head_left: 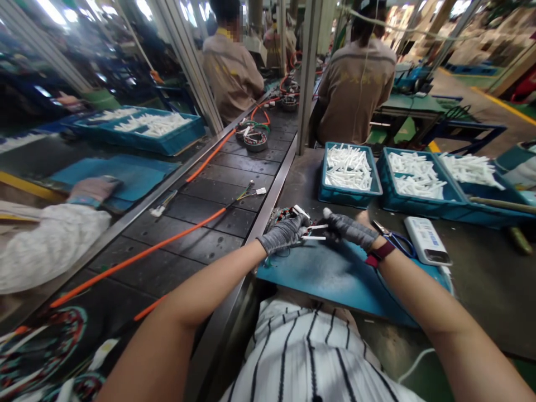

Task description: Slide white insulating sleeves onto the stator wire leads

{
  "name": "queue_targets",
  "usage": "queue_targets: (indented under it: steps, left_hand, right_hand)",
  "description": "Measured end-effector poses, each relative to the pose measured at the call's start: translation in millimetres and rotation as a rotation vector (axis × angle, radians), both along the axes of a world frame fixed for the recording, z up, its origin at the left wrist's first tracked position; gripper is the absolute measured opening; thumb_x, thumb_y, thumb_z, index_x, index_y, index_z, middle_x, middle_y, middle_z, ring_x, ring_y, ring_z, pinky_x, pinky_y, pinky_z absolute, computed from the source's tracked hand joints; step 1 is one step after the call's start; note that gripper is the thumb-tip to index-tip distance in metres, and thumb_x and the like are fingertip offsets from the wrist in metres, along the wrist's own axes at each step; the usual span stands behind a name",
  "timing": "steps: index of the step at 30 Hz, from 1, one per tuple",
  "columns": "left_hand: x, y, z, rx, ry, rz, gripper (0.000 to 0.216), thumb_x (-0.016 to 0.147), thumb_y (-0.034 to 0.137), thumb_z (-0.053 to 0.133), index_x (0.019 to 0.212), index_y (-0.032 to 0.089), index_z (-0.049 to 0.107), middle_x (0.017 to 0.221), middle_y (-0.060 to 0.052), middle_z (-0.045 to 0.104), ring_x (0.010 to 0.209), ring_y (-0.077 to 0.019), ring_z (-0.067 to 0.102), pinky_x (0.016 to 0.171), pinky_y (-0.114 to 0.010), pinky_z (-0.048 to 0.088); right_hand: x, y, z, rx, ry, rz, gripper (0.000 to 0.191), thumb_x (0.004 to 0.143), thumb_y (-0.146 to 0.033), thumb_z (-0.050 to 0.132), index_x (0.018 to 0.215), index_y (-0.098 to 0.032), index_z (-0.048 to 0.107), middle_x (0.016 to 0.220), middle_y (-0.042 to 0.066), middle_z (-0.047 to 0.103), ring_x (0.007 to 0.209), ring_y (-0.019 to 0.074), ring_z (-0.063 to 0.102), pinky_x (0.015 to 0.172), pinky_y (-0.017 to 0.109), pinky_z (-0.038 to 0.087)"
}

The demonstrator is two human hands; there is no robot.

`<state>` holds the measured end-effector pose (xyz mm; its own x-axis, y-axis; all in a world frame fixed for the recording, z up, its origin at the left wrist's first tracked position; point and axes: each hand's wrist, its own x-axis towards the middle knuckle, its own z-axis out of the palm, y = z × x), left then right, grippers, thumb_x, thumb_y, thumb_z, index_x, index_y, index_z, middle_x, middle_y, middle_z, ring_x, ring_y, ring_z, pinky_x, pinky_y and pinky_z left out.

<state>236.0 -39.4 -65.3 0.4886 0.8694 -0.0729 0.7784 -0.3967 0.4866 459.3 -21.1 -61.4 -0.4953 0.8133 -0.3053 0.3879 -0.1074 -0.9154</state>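
Both my hands wear grey knit gloves above a blue work mat (335,282). My left hand (283,233) grips a wound motor stator (288,215) with coloured windings, partly hidden behind the glove. Several thin white plastic strips (314,233) stick out between the hands, and my right hand (349,230) pinches their ends. Near my right wrist lie blue-handled scissors (391,240) and a white power bank (427,241).
Blue trays of white plastic pieces (349,192) stand beyond the mat. To the left runs a black conveyor (218,223) carrying orange cables and wired stators. Two co-workers sit farther along it. A mirror-like panel (54,72) reflects the line.
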Motion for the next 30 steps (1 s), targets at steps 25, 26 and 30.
queue_targets:
  steps: [25,26,30]
  left_hand:
    - [-17,-31,19.3,0.156,0.351,-0.101,0.086,0.076,0.029,0.076,0.15,0.014,0.037,0.155,-0.018,0.041,0.143,-0.0325,0.039,0.12,-0.045,0.029]
    - [-18,-30,17.6,0.153,0.362,-0.091,0.08,0.079,0.029,0.073,0.15,0.015,0.038,0.154,-0.017,0.042,0.142,-0.0314,0.04,0.12,-0.044,0.03]
    - [-35,-26,28.3,0.103,0.339,-0.048,0.074,0.082,0.036,0.07,0.148,0.017,0.042,0.143,-0.015,0.056,0.13,-0.0289,0.055,0.108,-0.037,0.044]
  right_hand:
    - [44,9,-58.4,0.595,-0.528,-0.328,0.033,0.093,-0.037,0.054,0.111,-0.015,0.07,0.113,0.015,0.072,0.103,0.0283,0.067,0.099,0.043,0.05]
    - [44,9,-64.3,0.618,-0.543,-0.32,0.033,0.093,-0.037,0.052,0.11,-0.015,0.07,0.113,0.015,0.072,0.103,0.0283,0.067,0.099,0.042,0.05]
    - [43,9,-75.2,0.68,-0.518,-0.34,0.035,0.094,-0.039,0.05,0.107,-0.016,0.072,0.111,0.015,0.073,0.104,0.0292,0.068,0.1,0.043,0.051]
